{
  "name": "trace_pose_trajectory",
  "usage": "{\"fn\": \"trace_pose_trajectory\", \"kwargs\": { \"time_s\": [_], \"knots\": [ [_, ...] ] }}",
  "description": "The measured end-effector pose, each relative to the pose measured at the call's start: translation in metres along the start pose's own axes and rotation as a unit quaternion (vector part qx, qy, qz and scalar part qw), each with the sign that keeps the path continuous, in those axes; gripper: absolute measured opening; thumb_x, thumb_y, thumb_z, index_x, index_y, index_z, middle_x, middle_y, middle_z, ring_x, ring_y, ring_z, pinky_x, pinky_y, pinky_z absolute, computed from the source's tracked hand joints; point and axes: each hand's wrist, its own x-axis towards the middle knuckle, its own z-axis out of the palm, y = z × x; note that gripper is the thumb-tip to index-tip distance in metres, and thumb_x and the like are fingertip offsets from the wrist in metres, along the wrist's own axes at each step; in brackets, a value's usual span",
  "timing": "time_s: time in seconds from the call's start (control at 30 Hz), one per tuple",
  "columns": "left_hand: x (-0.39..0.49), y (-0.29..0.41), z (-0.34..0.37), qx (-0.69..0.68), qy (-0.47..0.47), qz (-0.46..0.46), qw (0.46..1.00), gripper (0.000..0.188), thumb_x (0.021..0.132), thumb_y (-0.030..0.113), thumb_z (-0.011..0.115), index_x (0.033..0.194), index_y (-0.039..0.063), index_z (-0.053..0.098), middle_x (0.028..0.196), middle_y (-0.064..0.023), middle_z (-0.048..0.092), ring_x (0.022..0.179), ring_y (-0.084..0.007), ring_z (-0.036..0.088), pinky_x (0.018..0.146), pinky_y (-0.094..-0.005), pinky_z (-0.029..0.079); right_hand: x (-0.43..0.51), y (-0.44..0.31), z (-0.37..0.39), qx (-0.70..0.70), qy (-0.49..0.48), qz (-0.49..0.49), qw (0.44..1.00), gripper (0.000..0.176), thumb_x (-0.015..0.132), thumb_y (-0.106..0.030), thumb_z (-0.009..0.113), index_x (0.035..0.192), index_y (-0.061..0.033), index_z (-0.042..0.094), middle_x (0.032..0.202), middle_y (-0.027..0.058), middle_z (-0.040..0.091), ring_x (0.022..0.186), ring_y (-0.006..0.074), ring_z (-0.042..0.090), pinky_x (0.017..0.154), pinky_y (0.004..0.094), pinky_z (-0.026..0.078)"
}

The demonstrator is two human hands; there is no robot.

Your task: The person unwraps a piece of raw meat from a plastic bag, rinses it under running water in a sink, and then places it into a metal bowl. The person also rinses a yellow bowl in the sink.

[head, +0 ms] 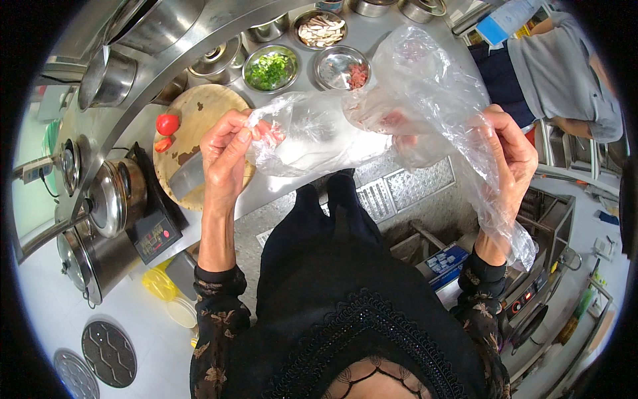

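Between my hands a clear plastic bag (423, 99) with pinkish pieces, perhaps raw meat, hangs stretched out above the counter edge. My left hand (227, 149) pinches the bag's gathered left part between thumb and fingers. On the right side my right hand (506, 154) grips the plastic, and a loose end trails down over the wrist. Behind the bag stands a steel bowl (331, 70) with a little chopped pink meat (357, 76). Left of my left hand lies a round wooden cutting board (199, 107) with a tomato (167, 124), a smaller tomato piece (163, 145) and a broad blade (187, 177).
Bowls of chopped green onion (268, 71) and sliced mushrooms (321, 31) stand at the back. An induction cooker (154, 234) and lidded steel pots (107, 199) are at the left. Another person (548, 75) in grey stands at the upper right. A steel shelf (164, 55) crosses the upper left.
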Motion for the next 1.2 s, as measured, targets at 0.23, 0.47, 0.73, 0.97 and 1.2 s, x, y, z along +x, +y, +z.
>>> {"fn": "trace_pose_trajectory", "kwargs": {
  "time_s": [0.23,0.47,0.73,0.97,1.2],
  "knots": [
    [0.012,-0.003,0.04,-0.049,-0.066,-0.033,0.996,0.025,0.095,0.023,0.06,0.081,0.003,0.056,0.098,-0.0135,0.057,0.099,-0.0259,0.059,0.09,-0.0456,0.051,-0.026,0.004,-0.018,0.003,0.042,0.024,0.999,0.01,0.098,-0.004,0.061,0.095,0.0054,0.065,0.089,0.0025,0.057,0.076,0.0073,0.05,0.067,0.02,0.038],
    [0.028,-0.035,0.146,-0.1,-0.186,-0.21,0.955,0.031,0.097,0.026,0.063,0.075,0.006,0.053,0.079,-0.009,0.057,0.071,-0.0199,0.059,0.064,-0.0342,0.053,-0.069,0.034,-0.092,-0.007,0.164,0.062,0.985,0.008,0.096,0.002,0.06,0.091,0.0061,0.065,0.085,0.0014,0.06,0.074,0.0054,0.053,0.066,0.0198,0.04],
    [0.033,-0.124,0.33,0.095,-0.277,-0.228,0.929,0.03,0.092,0.007,0.069,0.119,0.004,0.058,0.08,0.0012,0.057,0.063,-0.0029,0.047,0.053,-0.0199,0.039,-0.141,0.08,-0.222,-0.12,0.307,0.077,0.941,0.006,0.092,0.0,0.063,0.09,0.0047,0.066,0.074,0.0039,0.057,0.063,0.0085,0.05,0.059,0.0249,0.039],
    [0.089,-0.21,0.499,0.294,-0.462,0.088,0.832,0.099,0.061,0.026,0.095,0.146,0.011,0.047,0.117,-0.0101,0.058,0.094,-0.026,0.066,0.075,-0.036,0.055,-0.184,0.105,-0.303,-0.233,0.367,0.088,0.896,0.006,0.088,0.001,0.062,0.091,0.0032,0.066,0.083,0.0126,0.064,0.064,0.0239,0.062,0.059,0.0327,0.047],
    [0.054,-0.289,0.642,0.294,-0.557,0.091,0.772,0.102,0.061,0.028,0.092,0.148,0.009,0.042,0.124,-0.0149,0.056,0.103,-0.0374,0.067,0.083,-0.045,0.057,-0.197,0.166,-0.391,-0.237,0.468,0.152,0.838,0.007,0.088,-0.001,0.06,0.091,0.0022,0.066,0.084,0.0143,0.063,0.066,0.03,0.064,0.059,0.037,0.048]
  ]
}}
